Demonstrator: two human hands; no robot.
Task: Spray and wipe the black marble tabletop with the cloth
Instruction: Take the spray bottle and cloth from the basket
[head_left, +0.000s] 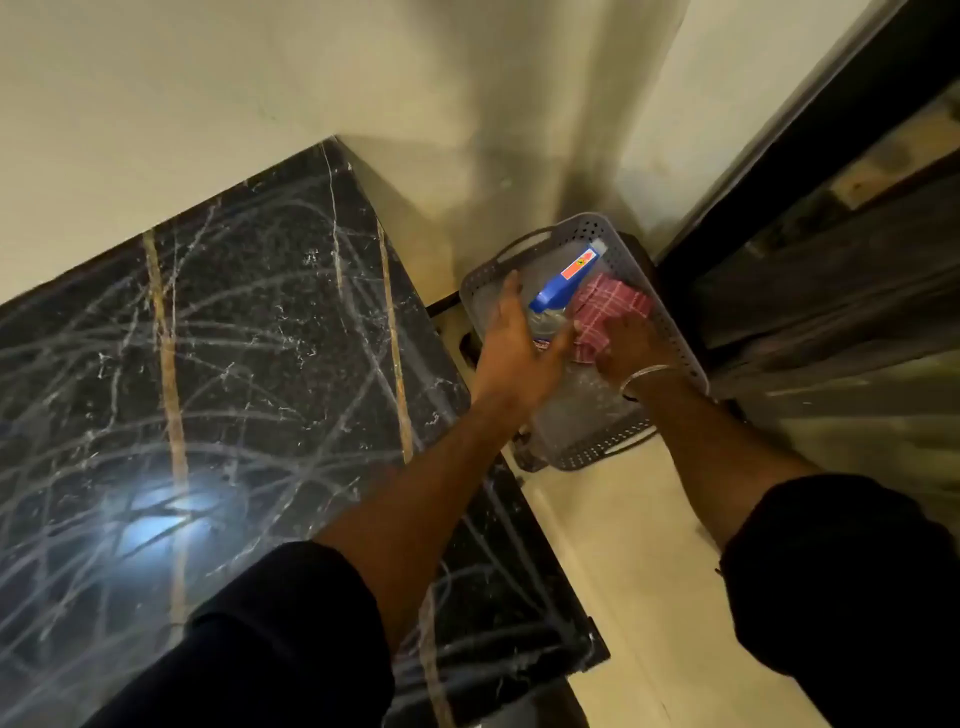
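The black marble tabletop, veined in white and gold and streaked with smears, fills the left of the view. To its right, lower down, a grey perforated basket holds a spray bottle with a blue head and clear body, lying on its side, and a red checked cloth. My left hand reaches into the basket with fingers straight, its thumb side against the bottle's body. My right hand, a bangle on its wrist, has its fingers curled into the near edge of the cloth.
A cream wall runs behind the table and the basket. A dark door frame and glass panel stand right of the basket. Pale floor lies between the table's right edge and my right arm.
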